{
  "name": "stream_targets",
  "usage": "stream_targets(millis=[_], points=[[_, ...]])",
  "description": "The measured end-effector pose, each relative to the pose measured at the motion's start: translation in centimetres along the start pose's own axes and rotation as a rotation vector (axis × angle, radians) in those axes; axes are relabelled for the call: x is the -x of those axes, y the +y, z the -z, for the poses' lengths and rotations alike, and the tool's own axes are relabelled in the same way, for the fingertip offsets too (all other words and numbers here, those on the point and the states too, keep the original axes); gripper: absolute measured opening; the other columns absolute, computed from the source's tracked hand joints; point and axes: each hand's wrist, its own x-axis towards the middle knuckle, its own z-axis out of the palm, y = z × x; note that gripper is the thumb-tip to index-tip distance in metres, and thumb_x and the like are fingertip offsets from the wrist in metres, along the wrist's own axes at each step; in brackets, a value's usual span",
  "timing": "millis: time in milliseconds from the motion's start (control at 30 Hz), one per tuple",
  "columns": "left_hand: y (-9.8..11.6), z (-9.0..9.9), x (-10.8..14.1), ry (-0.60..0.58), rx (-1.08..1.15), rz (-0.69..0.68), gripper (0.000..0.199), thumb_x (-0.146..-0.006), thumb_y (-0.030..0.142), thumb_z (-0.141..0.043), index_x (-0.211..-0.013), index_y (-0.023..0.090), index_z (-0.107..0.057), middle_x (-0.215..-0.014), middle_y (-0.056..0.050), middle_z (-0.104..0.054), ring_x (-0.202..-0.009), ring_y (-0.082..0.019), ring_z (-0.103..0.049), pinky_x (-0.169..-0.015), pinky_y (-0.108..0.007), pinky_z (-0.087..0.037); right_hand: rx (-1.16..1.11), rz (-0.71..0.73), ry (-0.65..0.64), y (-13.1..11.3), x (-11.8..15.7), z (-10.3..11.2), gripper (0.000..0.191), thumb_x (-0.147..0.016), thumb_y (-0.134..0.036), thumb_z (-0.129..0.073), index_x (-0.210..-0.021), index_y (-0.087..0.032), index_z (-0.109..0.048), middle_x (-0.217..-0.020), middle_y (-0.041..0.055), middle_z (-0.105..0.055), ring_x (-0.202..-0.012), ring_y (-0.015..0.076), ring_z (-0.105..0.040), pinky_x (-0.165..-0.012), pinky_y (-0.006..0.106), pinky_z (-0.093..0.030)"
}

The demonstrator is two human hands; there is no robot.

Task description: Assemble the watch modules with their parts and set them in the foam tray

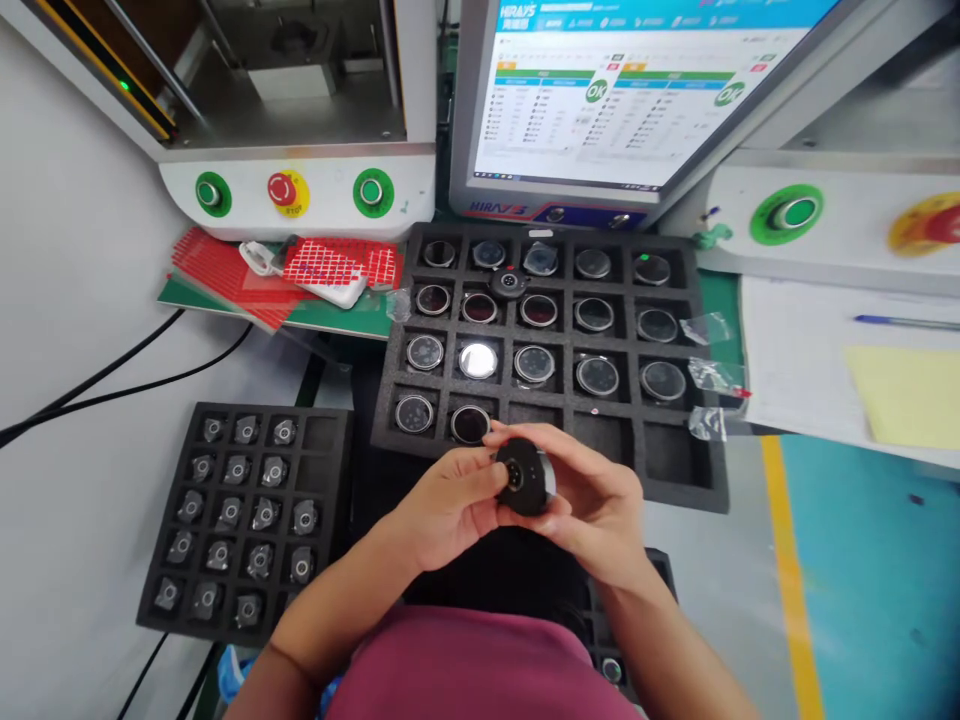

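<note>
Between my two hands is a round black watch case (534,478), its back with small metal contacts turned to the left and up toward me. My left hand (456,505) is closed on it, the thumb pressed against the back. The fingers of my right hand (596,495) wrap round its rim from the right. Just beyond lies a large black foam tray (716,440) with round watch faces in many of its pockets; several front pockets hold none. One small black watch part (509,282) rests across the tray's dividers.
A second foam tray (341,440) with film-wrapped watch parts sits at the left. Behind are a press machine (300,190) with green buttons and a red stop button, and a monitor (570,110). Red-grid film sheets (232,275), papers (795,350) and a pen (907,323) lie around.
</note>
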Motion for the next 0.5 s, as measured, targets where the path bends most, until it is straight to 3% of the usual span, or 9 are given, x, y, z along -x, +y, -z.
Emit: stream_targets(millis=[133,233,300,367,433,500], points=[[-0.2,-0.1,-0.6,-0.071,-0.04,0.062,0.044,-0.077,0.058,-0.083,-0.083,0.016,-0.076,-0.091,-0.013,-0.08,-0.083,-0.021,-0.078,-0.074,-0.026,-0.061,0.057,-0.009,0.056,-0.5,0.4,0.1,0.047,-0.084,-0.03,-0.083,-0.13,-0.027,-0.071,-0.113,0.0091,-0.079,-0.1,0.0221,-0.077,-0.089,0.034,-0.065],[1.2,-0.2,-1.6,-0.133,-0.239,0.068,0.047,-0.088,0.061,-0.071,-0.092,0.015,-0.077,-0.102,-0.015,-0.08,-0.091,-0.022,-0.078,-0.076,-0.028,-0.061,0.118,0.022,0.142,-1.2,0.7,1.7,0.046,-0.085,-0.027,-0.08,-0.129,-0.025,-0.071,-0.111,0.0095,-0.079,-0.099,0.0238,-0.077,-0.087,0.036,-0.066],[3.2,-0.1,-3.1,-0.129,-0.553,-0.033,0.043,-0.097,0.055,-0.06,-0.104,0.016,-0.076,-0.108,-0.015,-0.08,-0.093,-0.021,-0.077,-0.077,-0.03,-0.062,0.215,0.039,0.208,-1.3,0.4,3.9,0.045,-0.085,-0.024,-0.079,-0.129,-0.026,-0.071,-0.112,0.0086,-0.078,-0.1,0.0237,-0.076,-0.09,0.037,-0.065],[5.8,0.3,-5.6,-0.012,-1.008,-0.267,0.03,-0.101,0.038,-0.057,-0.112,0.015,-0.074,-0.113,-0.013,-0.079,-0.1,-0.021,-0.075,-0.086,-0.034,-0.06,0.415,0.029,0.247,-1.2,-0.5,6.9,0.044,-0.085,-0.024,-0.079,-0.129,-0.027,-0.07,-0.115,0.0073,-0.077,-0.103,0.0234,-0.075,-0.095,0.039,-0.063],[8.5,1.0,-8.8,0.161,-1.473,-0.5,0.02,-0.095,0.018,-0.063,-0.112,0.014,-0.073,-0.117,-0.012,-0.078,-0.112,-0.024,-0.071,-0.102,-0.043,-0.055,0.694,0.058,0.254,-0.8,-2.2,9.8,0.041,-0.085,-0.028,-0.079,-0.125,-0.027,-0.072,-0.114,0.0066,-0.077,-0.102,0.0245,-0.075,-0.096,0.041,-0.062],[10.7,1.7,-12.1,0.225,-1.793,-0.562,0.028,-0.088,0.007,-0.069,-0.116,0.013,-0.071,-0.125,-0.012,-0.075,-0.125,-0.027,-0.065,-0.111,-0.048,-0.049,0.949,0.153,0.211,-0.2,-4.3,12.3,0.036,-0.086,-0.034,-0.077,-0.121,-0.026,-0.072,-0.11,0.0064,-0.078,-0.098,0.0257,-0.076,-0.092,0.042,-0.063]])
